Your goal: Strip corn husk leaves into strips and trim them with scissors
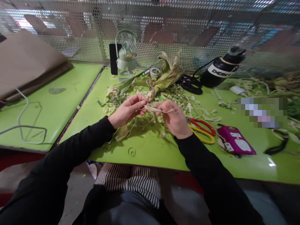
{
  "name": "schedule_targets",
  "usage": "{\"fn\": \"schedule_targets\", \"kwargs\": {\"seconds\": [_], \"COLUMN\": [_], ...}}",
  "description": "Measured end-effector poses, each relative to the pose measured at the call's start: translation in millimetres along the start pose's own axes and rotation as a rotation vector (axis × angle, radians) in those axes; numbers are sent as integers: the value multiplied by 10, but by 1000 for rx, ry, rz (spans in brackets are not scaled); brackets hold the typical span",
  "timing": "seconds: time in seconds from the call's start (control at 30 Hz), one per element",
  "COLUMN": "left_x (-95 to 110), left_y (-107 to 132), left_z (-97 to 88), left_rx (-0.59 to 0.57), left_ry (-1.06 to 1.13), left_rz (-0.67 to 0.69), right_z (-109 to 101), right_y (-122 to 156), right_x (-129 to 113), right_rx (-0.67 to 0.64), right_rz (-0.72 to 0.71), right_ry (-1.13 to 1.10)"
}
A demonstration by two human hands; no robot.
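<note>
We note a bright green table (152, 153), with a seam running left of centre. Husk scraps (178, 97) litter the middle. Right of them lie red and yellow scissors (201, 128), then a pink device (235, 142). Along the back edge: pale green bottle (126, 57), tape roll (154, 72), black scissors (191, 84), black bottle (221, 70). Upper left, brown paper (25, 65); below it, a white cable (23, 125).
</note>
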State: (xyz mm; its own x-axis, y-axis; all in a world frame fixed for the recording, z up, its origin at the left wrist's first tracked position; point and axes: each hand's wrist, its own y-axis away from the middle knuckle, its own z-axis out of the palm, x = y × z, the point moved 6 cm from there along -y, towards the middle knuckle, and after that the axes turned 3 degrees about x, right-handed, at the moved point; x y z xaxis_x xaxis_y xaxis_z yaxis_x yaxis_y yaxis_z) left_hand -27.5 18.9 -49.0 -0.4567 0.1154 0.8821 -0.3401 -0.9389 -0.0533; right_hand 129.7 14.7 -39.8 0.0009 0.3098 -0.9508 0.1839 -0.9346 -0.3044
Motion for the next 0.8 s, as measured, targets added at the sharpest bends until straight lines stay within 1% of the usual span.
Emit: {"fn": "schedule_targets", "kwargs": {"seconds": [0.1, 0.2, 0.3, 0.37, 0.4, 0.43, 0.5, 0.57, 0.6, 0.63, 0.67, 0.7, 0.73, 0.8], "left_x": [137, 279, 345, 366, 381, 400, 441, 485, 515, 557, 616, 693, 785, 979], "left_y": [25, 57, 73, 78, 80, 82, 89, 93, 91, 87, 79, 71, 65, 78], "left_z": [17, 25, 45, 51, 46, 38, 24, 12, -1, -28, -69, -124, -190, -315], "left_rx": [35, 59, 26, 18, 32, 55, 99, 117, 119, 125, 137, 156, 184, 248], "left_ry": [-10, -6, -1, 5, 20, 44, 85, 70, 41, 13, -6, -9, -2, 6], "left_rz": [45, 65, 22, -10, -15, -12, 0, 3, 6, 18, 46, 94, 165, 366], "right_z": [33, 73, 81, 59, 48, 41, 26, -2, -22, -45, -75, -116, -161, -263], "right_y": [36, 64, 72, 77, 83, 91, 105, 104, 96, 83, 66, 44, 20, -27], "right_x": [-127, -285, -416, -469, -482, -487, -485, -464, -452, -444, -440, -436, -429, -423], "right_rx": [-62, -83, -18, 53, 71, 73, 53, 30, 19, 6, -9, -24, -48, -79], "right_rz": [-122, -270, -393, -427, -431, -427, -406, -345, -306, -267, -230, -193, -155, -103], "right_ry": [140, 403, 679, 745, 705, 616, 326, 26, -60, -73, -13, 93, 210, 386]}}
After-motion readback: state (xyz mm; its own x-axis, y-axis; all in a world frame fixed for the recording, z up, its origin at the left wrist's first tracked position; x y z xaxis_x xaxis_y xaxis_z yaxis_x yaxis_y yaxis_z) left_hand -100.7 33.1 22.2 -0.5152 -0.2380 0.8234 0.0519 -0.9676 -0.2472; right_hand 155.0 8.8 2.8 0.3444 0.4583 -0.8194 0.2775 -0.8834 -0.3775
